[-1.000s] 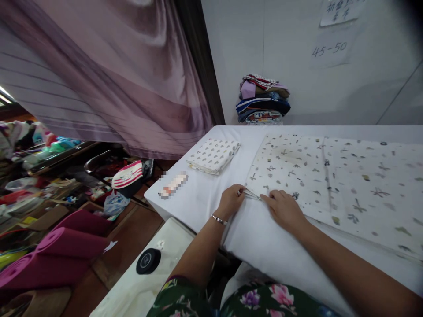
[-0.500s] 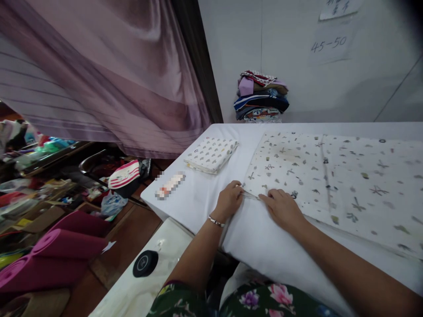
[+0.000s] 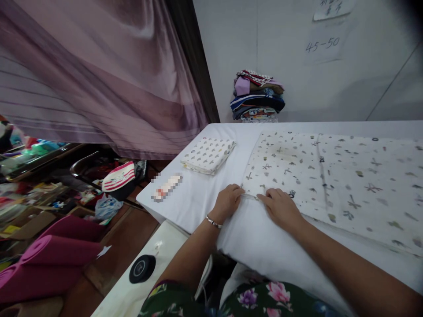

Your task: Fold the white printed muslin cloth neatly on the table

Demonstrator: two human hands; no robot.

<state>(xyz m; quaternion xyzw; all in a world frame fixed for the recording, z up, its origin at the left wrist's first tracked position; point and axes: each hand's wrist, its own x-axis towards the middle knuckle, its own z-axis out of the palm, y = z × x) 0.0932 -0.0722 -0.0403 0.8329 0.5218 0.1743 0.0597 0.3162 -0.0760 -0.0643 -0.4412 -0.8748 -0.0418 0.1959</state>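
A large cream cloth (image 3: pixel 330 171) printed with small dark and green motifs lies spread flat on the white-covered table (image 3: pixel 198 198). My left hand (image 3: pixel 227 202), a bracelet on its wrist, has its fingers curled and pinches the cloth's near left corner. My right hand (image 3: pixel 280 208) lies just to the right of it, fingers pressed down on the cloth's near edge. A thin fold of the edge runs between the two hands.
A small folded cloth (image 3: pixel 209 154) with printed shapes lies at the table's left. A stack of folded fabrics (image 3: pixel 256 95) stands at the back against the wall. A purple curtain (image 3: pixel 99 79) hangs left. Pink rolls (image 3: pixel 49 259) and clutter fill the floor.
Both hands stay at the cloth's near corner. The left hand's fingers have closed in tighter toward the right hand, and the fold between them lies flatter.
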